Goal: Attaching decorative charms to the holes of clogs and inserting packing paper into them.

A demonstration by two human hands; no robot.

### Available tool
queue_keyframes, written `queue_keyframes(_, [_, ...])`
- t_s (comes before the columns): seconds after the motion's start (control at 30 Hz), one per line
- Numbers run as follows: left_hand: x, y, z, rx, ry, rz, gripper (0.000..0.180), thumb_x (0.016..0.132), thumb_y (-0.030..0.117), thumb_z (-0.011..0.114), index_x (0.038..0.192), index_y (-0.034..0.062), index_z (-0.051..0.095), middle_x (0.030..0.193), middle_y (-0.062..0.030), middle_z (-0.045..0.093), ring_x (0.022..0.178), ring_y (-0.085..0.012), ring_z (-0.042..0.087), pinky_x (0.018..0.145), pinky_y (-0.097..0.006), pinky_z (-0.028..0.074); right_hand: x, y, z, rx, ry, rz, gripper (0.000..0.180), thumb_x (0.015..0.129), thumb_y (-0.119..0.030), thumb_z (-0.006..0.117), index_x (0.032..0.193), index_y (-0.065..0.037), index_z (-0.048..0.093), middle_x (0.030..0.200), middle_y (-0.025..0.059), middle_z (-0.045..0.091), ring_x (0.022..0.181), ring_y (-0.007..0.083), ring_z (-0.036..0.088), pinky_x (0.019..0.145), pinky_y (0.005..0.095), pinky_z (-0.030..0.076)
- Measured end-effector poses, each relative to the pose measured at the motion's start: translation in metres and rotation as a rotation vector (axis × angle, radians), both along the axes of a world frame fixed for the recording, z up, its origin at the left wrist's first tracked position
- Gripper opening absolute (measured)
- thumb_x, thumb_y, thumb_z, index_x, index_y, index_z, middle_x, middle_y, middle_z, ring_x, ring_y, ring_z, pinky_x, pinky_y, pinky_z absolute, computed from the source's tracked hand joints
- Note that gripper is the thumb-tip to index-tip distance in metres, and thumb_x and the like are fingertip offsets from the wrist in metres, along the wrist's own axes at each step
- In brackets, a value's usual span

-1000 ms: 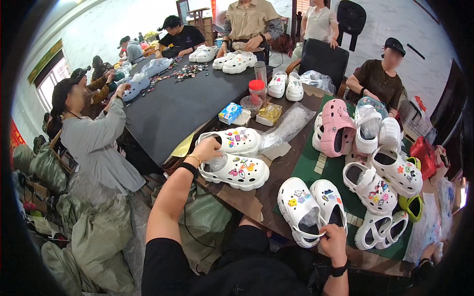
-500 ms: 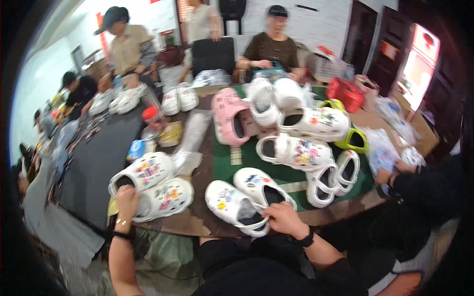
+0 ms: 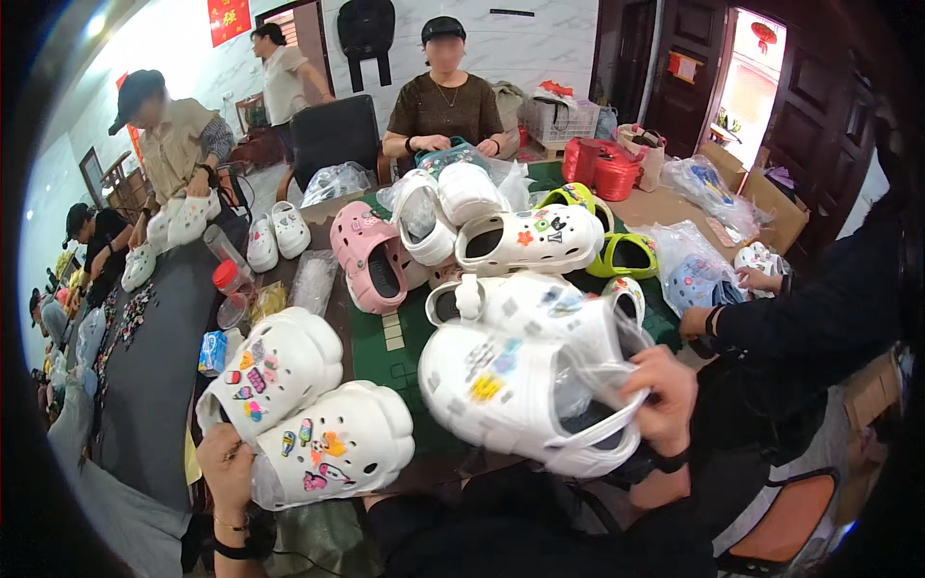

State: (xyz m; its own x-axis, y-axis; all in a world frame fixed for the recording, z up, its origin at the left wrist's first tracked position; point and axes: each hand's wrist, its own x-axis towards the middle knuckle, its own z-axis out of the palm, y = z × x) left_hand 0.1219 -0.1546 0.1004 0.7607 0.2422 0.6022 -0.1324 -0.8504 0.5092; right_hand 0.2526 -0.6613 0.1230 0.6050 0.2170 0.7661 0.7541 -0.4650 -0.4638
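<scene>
My left hand [image 3: 226,469] is closed at the heel end of a pair of white clogs, the upper clog [image 3: 289,356] and the lower clog [image 3: 361,429], both dotted with colourful charms. They are held side by side above the table's near edge. At the right, my right hand [image 3: 665,400] grips the heel straps of another pair of white clogs [image 3: 491,390], raised and slightly blurred. Clear plastic shows inside their openings. Behind that pair lie a pink clog [image 3: 361,246], a white clog with charms [image 3: 540,239] and lime-green clogs [image 3: 626,255].
A co-worker's arm [image 3: 761,332] reaches in from the right beside bagged blue clogs [image 3: 694,279]. Across the table a person [image 3: 443,116] handles a teal item. Red-lidded jar [image 3: 231,276], blue box [image 3: 213,353] and red bundle [image 3: 602,166] stand around.
My right hand has lifted its white clogs off the table, up and to the right. The left pair has also come up closer to me. My view has turned to the right.
</scene>
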Motion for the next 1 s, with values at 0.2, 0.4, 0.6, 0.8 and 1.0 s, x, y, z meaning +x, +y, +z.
queue_keyframes(0.2, [0.025, -0.048, -0.018, -0.134, 0.082, -0.004, 0.011, 0.065, 0.001, 0.066, 0.075, -0.0024, 0.066, 0.070, -0.0138, 0.060, 0.064, -0.0279, 0.059, 0.060, -0.035, 0.046, 0.065, -0.060, 0.003, 0.295, -0.213, -0.414, 0.019, 0.070, 0.007, 0.057, 0.088, 0.001, 0.059, 0.076, 0.0063, 0.057, 0.069, 0.0146, 0.053, 0.064, 0.0253, 0.041])
queue_keyframes(0.4, [0.070, -0.094, -0.077, -0.063, 0.187, 0.026, 0.021, 0.073, 0.027, 0.073, 0.074, 0.0061, 0.070, 0.073, -0.0137, 0.063, 0.069, -0.0327, 0.061, 0.062, -0.042, 0.048, 0.195, -0.165, -0.044, 0.016, -0.272, -0.794, 0.033, 0.078, 0.004, 0.061, 0.110, 0.003, 0.062, 0.103, 0.0188, 0.066, 0.097, 0.0272, 0.062, 0.088, 0.0357, 0.047])
queue_keyframes(0.6, [0.067, -0.125, -0.141, -0.104, 0.437, 0.126, 0.038, 0.081, 0.038, 0.064, 0.073, 0.0010, 0.068, 0.081, -0.0175, 0.065, 0.078, -0.0346, 0.064, 0.071, -0.046, 0.051, 0.276, -0.196, -0.131, -0.326, 0.393, -0.638, 0.040, 0.085, -0.009, 0.055, 0.122, 0.006, 0.055, 0.122, 0.0277, 0.057, 0.109, 0.0418, 0.054, 0.095, 0.0429, 0.041])
queue_keyframes(0.8, [0.069, -0.123, -0.137, 0.095, 0.477, 0.072, 0.033, 0.082, 0.037, 0.065, 0.079, 0.0036, 0.066, 0.082, -0.0136, 0.064, 0.080, -0.0307, 0.064, 0.070, -0.044, 0.050, 0.327, -0.160, -0.171, -0.237, 0.114, -0.553, 0.040, 0.086, -0.005, 0.056, 0.123, 0.007, 0.053, 0.120, 0.0221, 0.057, 0.105, 0.0337, 0.056, 0.094, 0.0384, 0.042])
queue_keyframes(1.0, [0.031, -0.098, -0.121, 0.154, 0.371, -0.121, 0.037, 0.078, 0.039, 0.070, 0.095, 0.0062, 0.065, 0.094, -0.0082, 0.060, 0.101, -0.0274, 0.057, 0.091, -0.042, 0.040, 0.287, -0.100, -0.163, -0.204, -0.039, -0.497, 0.033, 0.088, -0.010, 0.058, 0.118, 0.004, 0.057, 0.106, 0.0195, 0.060, 0.092, 0.0325, 0.057, 0.082, 0.0390, 0.044])
